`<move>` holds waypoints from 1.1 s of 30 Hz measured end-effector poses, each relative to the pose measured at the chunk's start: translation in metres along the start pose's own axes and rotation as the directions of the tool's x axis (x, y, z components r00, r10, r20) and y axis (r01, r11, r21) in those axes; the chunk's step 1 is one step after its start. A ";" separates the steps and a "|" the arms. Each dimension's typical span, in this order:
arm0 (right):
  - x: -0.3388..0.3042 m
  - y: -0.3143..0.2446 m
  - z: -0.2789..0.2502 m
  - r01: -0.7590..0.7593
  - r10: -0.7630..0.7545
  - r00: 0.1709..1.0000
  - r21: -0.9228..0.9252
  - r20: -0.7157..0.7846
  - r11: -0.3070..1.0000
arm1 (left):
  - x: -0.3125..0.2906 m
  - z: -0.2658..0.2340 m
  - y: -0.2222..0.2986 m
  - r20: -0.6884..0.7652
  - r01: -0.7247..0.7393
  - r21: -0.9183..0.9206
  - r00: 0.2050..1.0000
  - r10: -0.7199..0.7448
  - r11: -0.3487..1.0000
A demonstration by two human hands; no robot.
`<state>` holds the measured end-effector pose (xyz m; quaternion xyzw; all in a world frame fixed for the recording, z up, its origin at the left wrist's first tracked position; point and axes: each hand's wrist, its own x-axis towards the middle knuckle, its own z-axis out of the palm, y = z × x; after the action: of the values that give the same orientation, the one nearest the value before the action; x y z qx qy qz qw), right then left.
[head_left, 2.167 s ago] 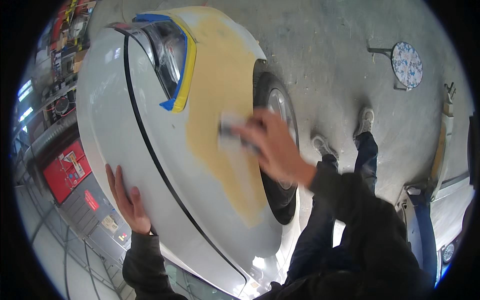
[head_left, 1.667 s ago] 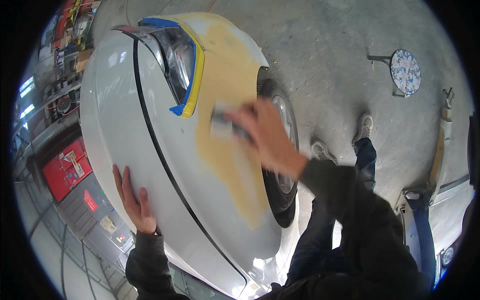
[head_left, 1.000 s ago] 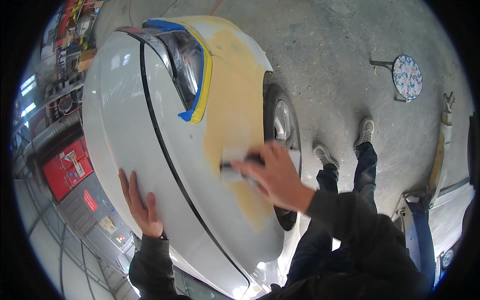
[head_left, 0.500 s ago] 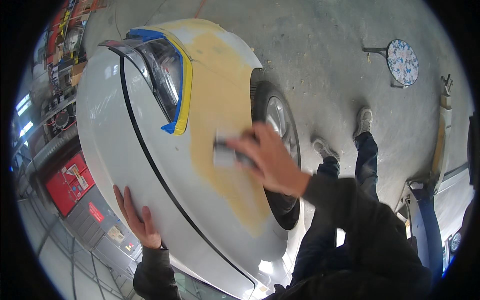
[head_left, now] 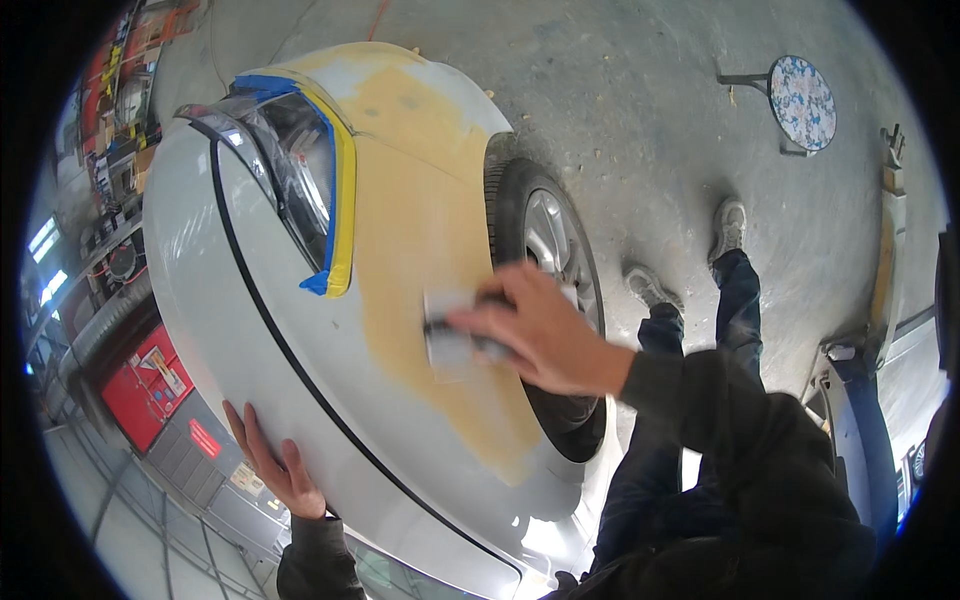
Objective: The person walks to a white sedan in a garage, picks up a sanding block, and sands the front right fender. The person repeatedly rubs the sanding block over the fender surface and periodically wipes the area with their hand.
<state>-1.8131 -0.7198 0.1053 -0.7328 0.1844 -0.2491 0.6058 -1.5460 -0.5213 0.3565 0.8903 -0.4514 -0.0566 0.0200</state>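
Observation:
My right hand (head_left: 555,335) is closed on a sanding block (head_left: 447,345), dark on top with a pale sheet around it, somewhat blurred. The block rests against the fender above the front wheel, on a large patch of tan filler (head_left: 425,210). This patch spreads over the side of a silver-grey car (head_left: 290,400). Fingers spread, my left hand (head_left: 275,465) lies on the hood's far edge, across a black seam. Yellow masking tape (head_left: 343,190) and blue tape (head_left: 316,284) border the headlight (head_left: 298,150) ahead of both hands.
The front wheel (head_left: 548,230) sits just right of my right hand. A round stool (head_left: 803,103) with a speckled seat stands on the concrete floor. Behind the car are a red cabinet (head_left: 145,385) and cluttered shelves (head_left: 120,150). My shoes show at right.
The right hand and sanding block have shifted slightly down and rightward over the fender relative to the headlight. The view has moved a little; my left hand stays on the hood.

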 end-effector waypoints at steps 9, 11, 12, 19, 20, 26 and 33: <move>0.080 0.070 -0.001 -0.122 0.129 0.964 0.044 -0.233 0.992 | 0.005 0.001 0.005 0.027 0.014 0.013 1.000 -0.015 1.000; 0.021 0.017 0.013 0.016 -0.027 0.992 -0.089 -0.125 0.996 | 0.002 0.000 -0.001 0.024 0.026 0.004 0.999 -0.026 1.000; -0.012 -0.010 0.017 0.089 -0.100 0.993 -0.149 -0.065 0.985 | 0.002 -0.001 0.000 0.030 0.025 0.007 0.999 -0.026 1.000; 0.020 0.030 0.003 -0.003 0.003 0.996 0.007 -0.084 1.000 | 0.000 -0.002 -0.001 0.034 0.003 0.015 0.999 -0.004 1.000; 0.048 0.057 -0.003 -0.042 0.047 0.989 0.039 -0.139 0.998 | 0.003 0.000 0.000 0.035 -0.007 0.017 0.999 0.007 1.000; 0.085 0.090 -0.001 -0.127 0.144 0.951 0.078 -0.273 0.989 | 0.004 -0.002 -0.001 0.046 -0.015 0.077 0.999 0.012 0.997; -0.018 0.000 0.004 0.046 -0.043 0.997 -0.040 0.059 0.998 | -0.003 -0.003 -0.004 0.039 -0.022 0.055 0.999 0.020 0.998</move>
<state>-1.8256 -0.7062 0.1026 -0.7561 0.1555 -0.2371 0.5899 -1.5443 -0.5168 0.3598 0.8844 -0.4625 -0.0612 -0.0128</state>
